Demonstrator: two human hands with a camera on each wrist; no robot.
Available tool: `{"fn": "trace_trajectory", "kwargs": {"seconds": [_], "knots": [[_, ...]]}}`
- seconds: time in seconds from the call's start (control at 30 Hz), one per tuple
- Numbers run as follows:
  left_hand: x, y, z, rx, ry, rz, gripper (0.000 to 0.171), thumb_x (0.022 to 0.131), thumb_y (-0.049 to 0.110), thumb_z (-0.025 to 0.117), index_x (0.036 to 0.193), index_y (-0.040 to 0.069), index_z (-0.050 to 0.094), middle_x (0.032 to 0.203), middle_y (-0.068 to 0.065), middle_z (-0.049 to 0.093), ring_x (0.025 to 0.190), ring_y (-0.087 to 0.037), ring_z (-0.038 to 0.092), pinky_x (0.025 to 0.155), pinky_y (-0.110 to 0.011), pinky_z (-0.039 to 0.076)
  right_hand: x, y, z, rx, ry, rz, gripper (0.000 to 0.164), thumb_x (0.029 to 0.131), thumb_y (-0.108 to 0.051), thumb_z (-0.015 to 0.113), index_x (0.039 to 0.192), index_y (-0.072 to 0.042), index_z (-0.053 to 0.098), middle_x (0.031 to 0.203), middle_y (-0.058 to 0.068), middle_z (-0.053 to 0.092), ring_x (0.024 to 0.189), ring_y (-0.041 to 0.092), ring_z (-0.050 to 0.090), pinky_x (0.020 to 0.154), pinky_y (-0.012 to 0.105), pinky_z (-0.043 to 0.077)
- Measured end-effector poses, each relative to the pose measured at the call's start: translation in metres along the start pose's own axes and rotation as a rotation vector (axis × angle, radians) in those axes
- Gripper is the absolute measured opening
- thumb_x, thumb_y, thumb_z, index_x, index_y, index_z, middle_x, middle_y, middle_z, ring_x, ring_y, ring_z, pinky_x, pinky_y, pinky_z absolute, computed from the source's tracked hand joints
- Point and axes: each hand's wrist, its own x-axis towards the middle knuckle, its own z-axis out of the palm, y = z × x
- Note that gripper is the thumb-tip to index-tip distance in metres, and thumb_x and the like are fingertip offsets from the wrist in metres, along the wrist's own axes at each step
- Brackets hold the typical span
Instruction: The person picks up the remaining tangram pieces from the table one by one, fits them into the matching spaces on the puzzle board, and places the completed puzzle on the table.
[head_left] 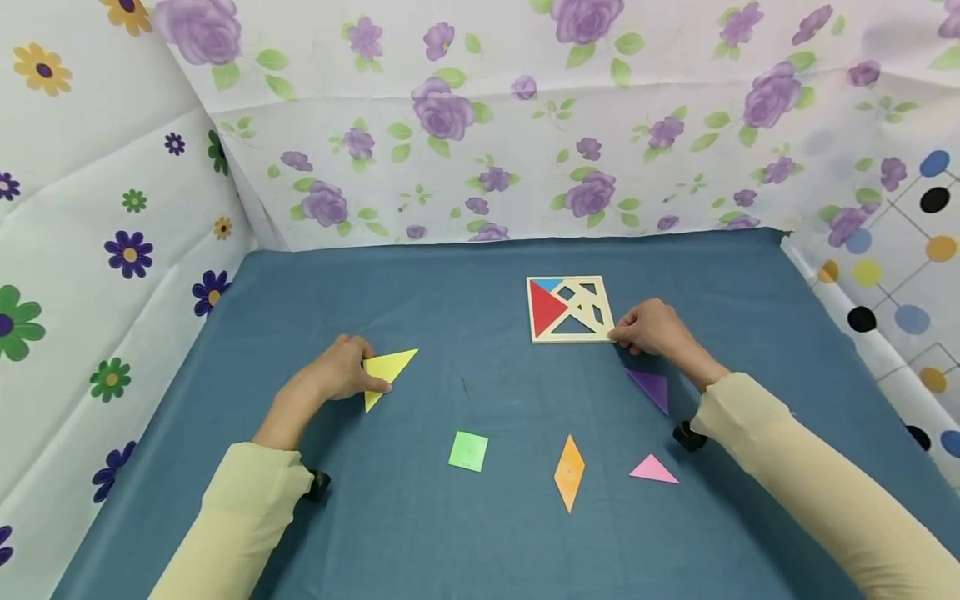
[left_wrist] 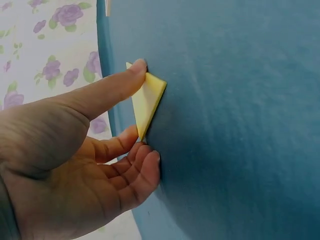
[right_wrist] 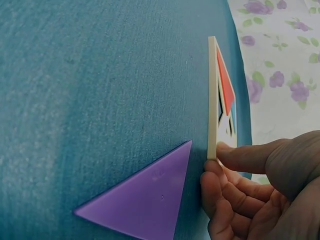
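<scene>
My left hand pinches a yellow triangle piece between thumb and fingers, over the left part of the table. In the left wrist view the thumb lies across the face of that piece, with the fingers at its lower tip. My right hand grips the near right corner of a square wooden tangram frame, thumb on top. A red triangle and a blue piece sit in this frame; its other cutouts show dark cloth. Just below the right hand lies a purple triangle, flat on the cloth.
Nearer to me on the blue tablecloth lie a green square, an orange rhombus and a pink triangle. Flower-printed sheets stand behind and at the left, and a dotted one at the right.
</scene>
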Motion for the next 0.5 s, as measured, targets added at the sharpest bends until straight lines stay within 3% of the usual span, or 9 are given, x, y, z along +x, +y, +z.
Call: {"fn": "trace_trajectory", "kwargs": {"seconds": [0.17, 0.3, 0.5], "knots": [[-0.0007, -0.0011, -0.0013, -0.038, 0.009, -0.024, 0.061, 0.088, 0.028, 0.086, 0.121, -0.002, 0.045, 0.112, -0.02, 0.048, 0.093, -0.031, 0.049, 0.078, -0.043, 0.047, 0.0001, -0.0017, -0.0003, 0.011, 0.002, -0.007, 0.025, 0.096, -0.02, 0.075, 0.079, -0.002, 0.077, 0.068, 0.004, 0.07, 0.061, 0.019, 0.065, 0.055, 0.03, 0.047], [-0.0042, 0.001, 0.0017, -0.059, 0.041, -0.022, 0.061, 0.088, 0.026, 0.086, 0.123, 0.001, 0.042, 0.102, -0.015, 0.052, 0.086, -0.029, 0.051, 0.073, -0.04, 0.045, -0.0009, -0.0022, -0.0011, 0.011, 0.011, -0.015, 0.026, 0.096, -0.02, 0.075, 0.077, -0.002, 0.077, 0.066, 0.004, 0.069, 0.06, 0.019, 0.065, 0.055, 0.03, 0.046], [-0.0083, 0.0006, 0.0075, -0.107, 0.09, 0.061, 0.055, 0.093, 0.017, 0.08, 0.129, -0.001, 0.043, 0.103, -0.017, 0.057, 0.086, -0.028, 0.055, 0.074, -0.04, 0.047, -0.0023, -0.0002, 0.0003, 0.048, 0.022, 0.0, 0.022, 0.096, -0.018, 0.075, 0.081, -0.001, 0.078, 0.068, 0.005, 0.071, 0.062, 0.019, 0.066, 0.055, 0.03, 0.048]]}}
